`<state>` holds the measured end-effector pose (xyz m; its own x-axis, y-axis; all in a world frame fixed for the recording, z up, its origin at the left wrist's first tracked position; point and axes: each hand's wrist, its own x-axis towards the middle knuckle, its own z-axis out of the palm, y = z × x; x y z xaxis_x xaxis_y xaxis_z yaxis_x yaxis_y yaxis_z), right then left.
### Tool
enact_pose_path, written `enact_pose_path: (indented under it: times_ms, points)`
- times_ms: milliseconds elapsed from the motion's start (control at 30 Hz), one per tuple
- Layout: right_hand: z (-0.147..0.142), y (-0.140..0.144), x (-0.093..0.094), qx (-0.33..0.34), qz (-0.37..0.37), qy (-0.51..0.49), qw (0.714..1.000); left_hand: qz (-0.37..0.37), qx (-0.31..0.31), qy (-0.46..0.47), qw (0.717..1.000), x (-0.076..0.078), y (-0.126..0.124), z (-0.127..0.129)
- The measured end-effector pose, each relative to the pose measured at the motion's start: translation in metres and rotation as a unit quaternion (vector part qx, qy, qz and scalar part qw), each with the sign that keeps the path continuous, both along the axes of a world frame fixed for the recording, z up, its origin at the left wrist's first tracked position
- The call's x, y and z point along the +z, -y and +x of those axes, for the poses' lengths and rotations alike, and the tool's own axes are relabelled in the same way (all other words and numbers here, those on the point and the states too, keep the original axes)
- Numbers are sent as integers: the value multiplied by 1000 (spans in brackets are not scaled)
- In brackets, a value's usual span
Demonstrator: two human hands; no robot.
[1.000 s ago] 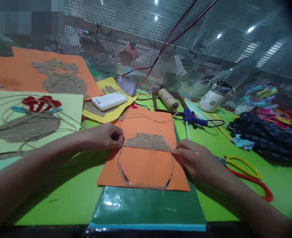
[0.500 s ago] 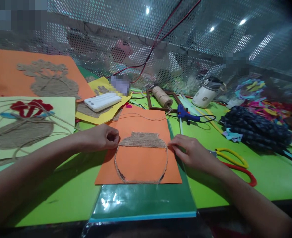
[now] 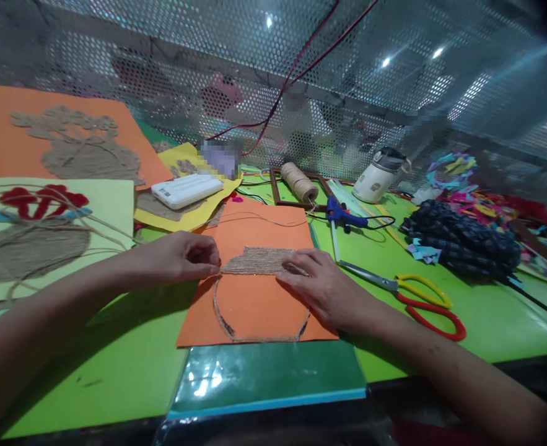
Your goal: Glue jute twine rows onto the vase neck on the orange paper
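An orange paper sheet point(image 3: 259, 303) lies in front of me with a pot shape outlined in jute twine point(image 3: 253, 261); the pot's top band is filled with twine rows. My left hand point(image 3: 180, 257) pinches the twine at the band's left end. My right hand point(image 3: 322, 288) lies flat on the sheet, its fingers pressing on the right part of the filled band. A loose strand runs from the sheet back to a twine spool point(image 3: 298, 181).
Scissors point(image 3: 412, 297) with yellow and red handles lie right of my right hand. A blue glue gun point(image 3: 342, 217), a white jar point(image 3: 376, 181), a white power bank point(image 3: 186, 190), finished twine pictures point(image 3: 45, 217) at left, a dark cloth heap point(image 3: 461, 240) at right. A perforated metal screen stands behind.
My right hand has moved left from the band's right end onto the sheet, fingers now pressing the filled band. The left hand has held its pinch. The view has shifted slightly.
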<state>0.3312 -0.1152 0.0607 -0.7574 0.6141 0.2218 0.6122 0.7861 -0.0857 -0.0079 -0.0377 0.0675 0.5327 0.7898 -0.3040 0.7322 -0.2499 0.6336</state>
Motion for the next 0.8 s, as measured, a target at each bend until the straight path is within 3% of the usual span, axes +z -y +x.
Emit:
enact_pose_path:
  times_ms: [600,800]
  points:
    - [3,-5,4,-9,-73,-3,997,22,6,-22,999,1,3,10]
    - [7,-5,0,6,-77,-52,996,43,5,-33,999,-1,4,12]
